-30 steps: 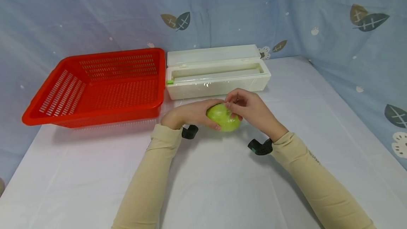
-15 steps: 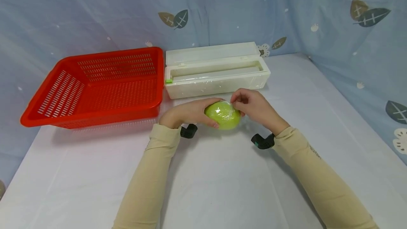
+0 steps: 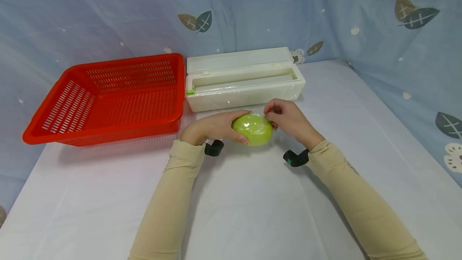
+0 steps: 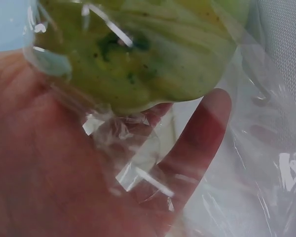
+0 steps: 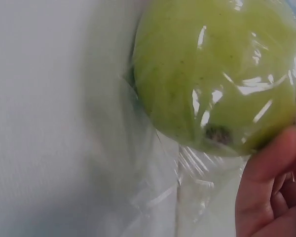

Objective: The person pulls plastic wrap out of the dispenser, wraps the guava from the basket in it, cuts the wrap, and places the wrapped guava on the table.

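A round yellow-green fruit (image 3: 254, 132), wrapped in shiny clear plastic film, is held low over the white table in the head view. From the left, my left hand (image 3: 218, 126) grips it, thumb in front and fingers behind. My right hand (image 3: 288, 120) pinches the film at the fruit's right end. The left wrist view shows the fruit's lobed, dark-spotted end (image 4: 138, 59), with loose film (image 4: 266, 153) lying over the fingers. In the right wrist view, film (image 5: 192, 170) trails from below the fruit beside my thumb (image 5: 274, 153). Some fingertips are hidden.
Behind the hands, a long white cling film dispenser (image 3: 249, 95) stands with its lid raised, a roll inside and a green slider (image 3: 190, 92) at its left. A red perforated basket (image 3: 108, 133) sits to the left. A blue patterned curtain (image 3: 252, 7) hangs behind the table.
My right hand has shifted slightly right, its fingers moving from the fruit's top to its right end. The fruit has turned a little in my left hand, which keeps its hold.
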Demonstrator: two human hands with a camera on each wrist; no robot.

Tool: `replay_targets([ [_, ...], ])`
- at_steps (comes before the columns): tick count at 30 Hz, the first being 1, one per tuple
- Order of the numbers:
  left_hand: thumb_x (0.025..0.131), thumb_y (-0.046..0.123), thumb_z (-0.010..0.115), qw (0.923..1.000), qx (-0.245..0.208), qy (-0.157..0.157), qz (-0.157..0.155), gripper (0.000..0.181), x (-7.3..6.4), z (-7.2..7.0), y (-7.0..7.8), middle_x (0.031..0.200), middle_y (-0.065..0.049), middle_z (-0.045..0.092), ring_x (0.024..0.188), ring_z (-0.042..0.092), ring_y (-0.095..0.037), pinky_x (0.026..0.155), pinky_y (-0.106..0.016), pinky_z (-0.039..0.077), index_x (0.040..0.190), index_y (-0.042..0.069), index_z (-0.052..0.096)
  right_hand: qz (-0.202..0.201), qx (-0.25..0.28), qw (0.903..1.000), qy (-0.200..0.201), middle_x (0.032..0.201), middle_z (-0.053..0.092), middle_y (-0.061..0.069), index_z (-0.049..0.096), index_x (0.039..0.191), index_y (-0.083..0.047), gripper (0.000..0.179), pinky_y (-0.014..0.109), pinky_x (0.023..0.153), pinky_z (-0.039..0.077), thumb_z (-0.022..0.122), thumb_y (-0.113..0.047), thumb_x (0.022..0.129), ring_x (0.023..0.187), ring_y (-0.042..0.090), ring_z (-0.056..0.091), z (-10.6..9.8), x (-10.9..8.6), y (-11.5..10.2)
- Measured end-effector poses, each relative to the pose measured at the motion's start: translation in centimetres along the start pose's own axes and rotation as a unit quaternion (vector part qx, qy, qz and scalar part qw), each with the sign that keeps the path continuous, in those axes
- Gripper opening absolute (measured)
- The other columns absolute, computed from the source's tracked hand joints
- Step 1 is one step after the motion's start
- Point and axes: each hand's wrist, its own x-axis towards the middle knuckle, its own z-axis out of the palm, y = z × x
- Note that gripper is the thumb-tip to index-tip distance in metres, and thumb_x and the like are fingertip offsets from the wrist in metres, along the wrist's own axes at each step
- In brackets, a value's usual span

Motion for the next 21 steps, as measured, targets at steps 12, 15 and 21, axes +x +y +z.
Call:
replay_targets([
  [12, 0.07, 0.033, 0.075, 0.9999, 0.012, 0.005, 0.004, 0.074, -0.4, 0.2, -0.6, 0.113, 0.005, 0.048, 0.101, 0.044, -0.014, 0.085, -0.03, 0.039, 0.133, 0.023, 0.036, -0.024, -0.047, 0.9985, 0.018, 0.092, 0.057, 0.004, 0.059, 0.103, -0.013, 0.025, 0.037, 0.065, 0.044, 0.055, -0.032, 0.088, 0.077, 0.023, 0.052, 0.4, -0.2, 0.3],
  [15, 0.07, 0.036, 0.075, 0.9997, 0.022, 0.006, -0.002, 0.079, -0.3, 0.1, -0.5, 0.115, 0.005, 0.047, 0.102, 0.043, -0.014, 0.087, -0.031, 0.037, 0.135, 0.022, 0.032, -0.078, -0.075, 0.9925, 0.056, 0.096, 0.058, -0.004, 0.061, 0.102, -0.017, 0.02, 0.034, 0.072, 0.044, 0.054, -0.031, 0.089, 0.086, 0.016, 0.053, 0.3, -0.5, -0.2],
  [21, 0.072, 0.033, 0.074, 0.9998, 0.01, -0.002, 0.019, 0.071, -0.2, -0.1, -0.6, 0.108, 0.004, 0.05, 0.097, 0.047, -0.015, 0.081, -0.03, 0.042, 0.131, 0.022, 0.036, -0.228, -0.137, 0.963, 0.045, 0.103, 0.058, -0.01, 0.065, 0.102, -0.02, 0.017, 0.032, 0.084, 0.042, 0.055, -0.022, 0.089, 0.099, 0.009, 0.052, 0.8, -0.8, -0.7],
])
